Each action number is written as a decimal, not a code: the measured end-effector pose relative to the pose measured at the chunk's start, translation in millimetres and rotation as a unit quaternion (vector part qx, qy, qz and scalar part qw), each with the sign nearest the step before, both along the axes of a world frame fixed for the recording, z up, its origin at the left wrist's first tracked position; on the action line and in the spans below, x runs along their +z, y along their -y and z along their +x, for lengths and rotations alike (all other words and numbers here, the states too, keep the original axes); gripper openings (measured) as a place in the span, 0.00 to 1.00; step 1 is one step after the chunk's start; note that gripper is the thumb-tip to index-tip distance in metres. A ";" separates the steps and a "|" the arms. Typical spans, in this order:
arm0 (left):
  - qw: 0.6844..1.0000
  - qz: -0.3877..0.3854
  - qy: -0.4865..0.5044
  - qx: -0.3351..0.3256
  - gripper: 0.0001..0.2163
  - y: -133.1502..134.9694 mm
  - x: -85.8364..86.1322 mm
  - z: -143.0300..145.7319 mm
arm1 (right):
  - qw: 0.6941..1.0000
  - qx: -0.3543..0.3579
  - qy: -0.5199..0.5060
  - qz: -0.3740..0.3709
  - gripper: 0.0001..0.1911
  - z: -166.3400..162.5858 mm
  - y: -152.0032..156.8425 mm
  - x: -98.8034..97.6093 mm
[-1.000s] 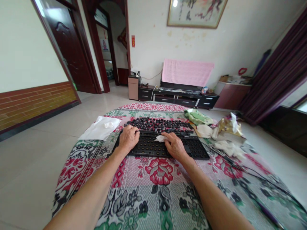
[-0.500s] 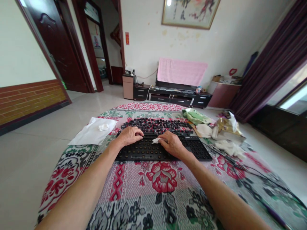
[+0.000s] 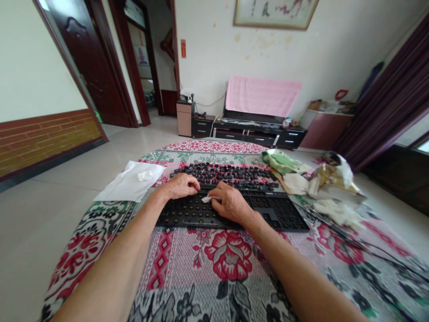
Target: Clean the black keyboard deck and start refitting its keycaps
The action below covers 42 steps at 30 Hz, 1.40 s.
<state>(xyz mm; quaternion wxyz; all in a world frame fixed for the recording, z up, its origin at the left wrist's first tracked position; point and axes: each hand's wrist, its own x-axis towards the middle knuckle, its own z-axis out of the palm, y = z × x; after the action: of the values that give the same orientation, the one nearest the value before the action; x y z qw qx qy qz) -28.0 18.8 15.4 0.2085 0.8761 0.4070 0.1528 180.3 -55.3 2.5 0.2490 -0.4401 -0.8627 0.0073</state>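
A black keyboard base (image 3: 288, 215) with its keycaps off lies flat on the flowered tablecloth, rows of small round key posts showing. My left hand (image 3: 181, 185) rests at its upper left edge, fingers bent and gripping the rim; part of the fingertips is hidden. My right hand (image 3: 232, 202) pinches a small white tissue (image 3: 206, 198) over the middle key rows, the tissue's end poking out left of the fingers. Just behind the base, many loose black keycaps (image 3: 231, 171) are spread across the cloth.
A white sheet (image 3: 118, 187) with a crumpled tissue (image 3: 145, 175) on it lies at left. At right are a green cloth-like packet (image 3: 283, 161), a gold-coloured package (image 3: 330, 176), crumpled white tissue (image 3: 338, 212) and black cables (image 3: 372, 250). A TV cabinet stands beyond the table.
My right hand has moved left along the key rows with the tissue, closer to my left hand. My left hand stays at the keyboard's upper edge. The camera view has shifted slightly.
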 end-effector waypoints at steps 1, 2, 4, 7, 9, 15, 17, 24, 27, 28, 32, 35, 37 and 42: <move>1.000 0.008 0.002 0.003 0.08 0.9 0.0 0.2 | 1.000 -0.003 -0.002 0.001 0.09 1.5 0.3 0.2; 1.000 0.018 0.005 0.007 0.07 2.2 -0.4 0.4 | 1.000 -0.008 -0.004 0.001 0.09 2.9 0.6 0.1; 0.999 0.039 0.016 0.019 0.07 5.3 -2.0 0.9 | 1.000 -0.021 -0.009 -0.001 0.09 5.7 0.8 -0.4; 0.997 0.062 0.028 0.033 0.06 10.5 -5.2 2.2 | 0.999 -0.032 -0.015 -0.003 0.09 8.8 0.8 -2.1; 0.996 0.077 0.027 0.039 0.06 12.8 -7.0 3.2 | 0.999 -0.039 -0.016 0.002 0.09 10.5 0.5 -3.3; 0.993 0.101 0.023 0.050 0.06 11.8 -10.5 3.8 | 0.997 -0.078 -0.016 0.022 0.05 17.8 -1.4 -5.5; 0.993 0.099 0.025 0.052 0.06 10.9 -10.7 3.7 | 0.996 -0.070 -0.035 0.030 0.06 17.6 -1.7 -5.7; 0.994 0.098 0.034 0.038 0.05 10.0 -8.8 3.7 | 0.999 0.009 -0.011 0.035 0.12 1.7 -2.9 -5.7; 0.994 0.097 0.037 0.034 0.05 9.9 -8.4 3.7 | 1.000 -0.007 0.006 0.024 0.12 3.1 -3.9 -4.0; 0.994 0.095 0.036 0.034 0.05 9.8 -8.3 3.6 | 1.000 -0.014 0.007 0.020 0.12 5.4 -4.4 -3.1; 0.995 0.093 0.024 0.036 0.05 9.2 -7.8 3.1 | 0.998 -0.064 -0.004 -0.009 0.09 18.9 -7.2 0.7; 0.994 0.101 0.023 0.023 0.05 7.9 -8.1 2.1 | 0.995 -0.091 -0.044 -0.001 0.07 24.2 -9.0 0.7; 0.994 0.106 0.028 0.011 0.06 6.2 -8.9 0.8 | 0.995 -0.075 -0.068 0.020 0.08 21.3 -9.1 -1.6; 0.996 0.063 0.055 0.020 0.10 0.5 -11.4 -4.5 | 0.999 -0.003 -0.039 0.031 0.12 2.5 -6.1 -7.5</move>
<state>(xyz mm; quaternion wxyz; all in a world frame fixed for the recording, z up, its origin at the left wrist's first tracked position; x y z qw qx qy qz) -32.6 18.3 4.0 0.1718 0.8693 0.4022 0.2302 182.8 -49.2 -5.0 0.2961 -0.4343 -0.8507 -0.0027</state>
